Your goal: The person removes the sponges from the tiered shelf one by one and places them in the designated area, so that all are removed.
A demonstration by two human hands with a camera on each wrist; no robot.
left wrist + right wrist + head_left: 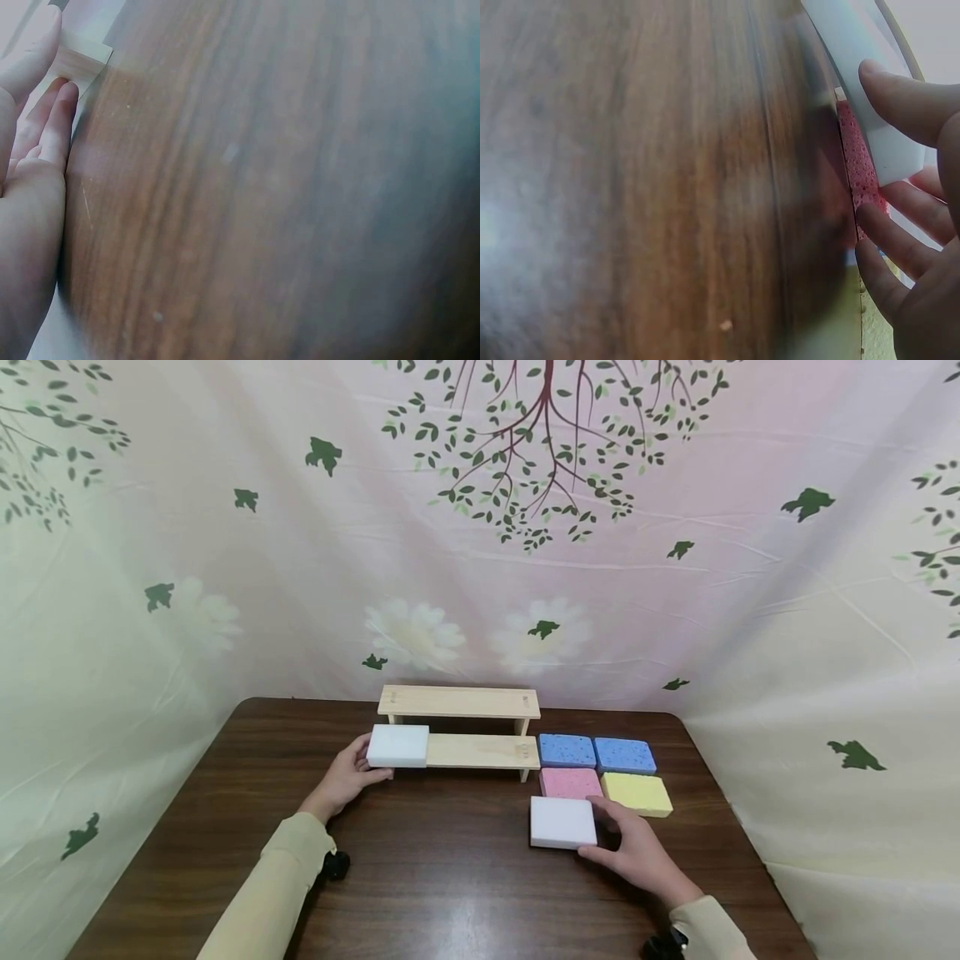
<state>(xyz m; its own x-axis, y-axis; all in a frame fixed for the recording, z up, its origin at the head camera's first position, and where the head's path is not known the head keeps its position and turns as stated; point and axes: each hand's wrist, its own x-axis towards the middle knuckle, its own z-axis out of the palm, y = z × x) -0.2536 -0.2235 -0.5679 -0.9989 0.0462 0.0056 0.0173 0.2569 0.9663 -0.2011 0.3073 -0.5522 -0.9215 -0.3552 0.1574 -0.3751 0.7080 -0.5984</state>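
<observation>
A two-step wooden rack (480,750) stands at the back of the dark table, and a white sponge block (397,746) lies at the left end of its lower step. Beside that end is my left hand (348,781), thumb along the front edge below the block and fingers at the left side. In the left wrist view the thumb and fingers lie around the step's pale end (84,54); whether they grip is unclear. My right hand (633,843) pinches a second white sponge block (562,822) by its right side, tilted in front of a pink sponge (570,782).
Two blue sponges (567,751) lie in a row right of the rack, with a yellow sponge (637,794) in front of them beside the pink one. A printed curtain (465,568) surrounds the wooden table (450,843) at the back and sides.
</observation>
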